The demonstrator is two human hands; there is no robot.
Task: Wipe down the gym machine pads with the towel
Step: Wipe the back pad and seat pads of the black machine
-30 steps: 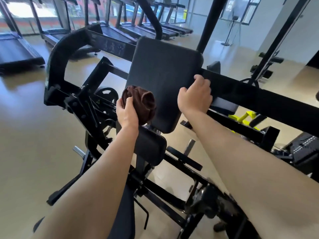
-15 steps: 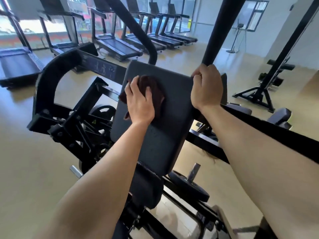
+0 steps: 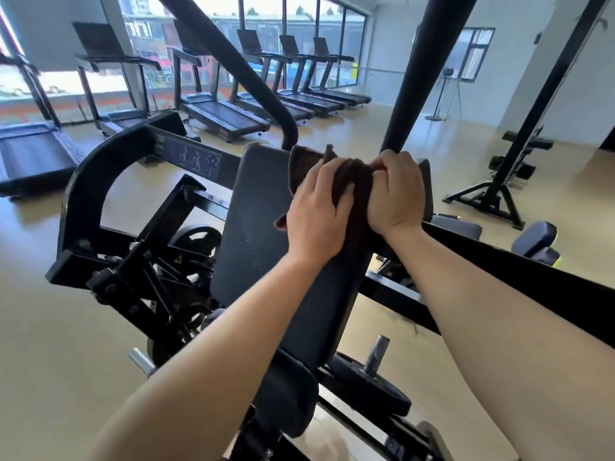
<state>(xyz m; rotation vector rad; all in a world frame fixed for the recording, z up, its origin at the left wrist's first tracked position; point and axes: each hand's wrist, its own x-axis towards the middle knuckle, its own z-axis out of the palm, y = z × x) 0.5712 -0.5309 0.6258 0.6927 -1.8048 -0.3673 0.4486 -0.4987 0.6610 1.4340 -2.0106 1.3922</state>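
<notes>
A tall dark back pad (image 3: pixel 253 227) stands tilted on the black machine in front of me. A dark brown towel (image 3: pixel 357 188) lies bunched against the pad's upper right part. My left hand (image 3: pixel 316 217) presses flat on the towel with its fingers curled over it. My right hand (image 3: pixel 396 194) grips the pad's top right edge, its fingers touching the towel's upper fold. Below the back pad sits a smaller dark seat pad (image 3: pixel 286 397).
The machine's black frame (image 3: pixel 109 284) spreads to the left and a thick black bar (image 3: pixel 519 294) runs under my right forearm. A weight plate on a peg (image 3: pixel 376 380) sits low right. Treadmills (image 3: pixel 226 114) line the windows. A bench (image 3: pixel 532 241) stands right.
My left hand slid the towel rightward across the pad's top until it met my right hand. My right hand stayed on the pad's upper right edge. The view rose.
</notes>
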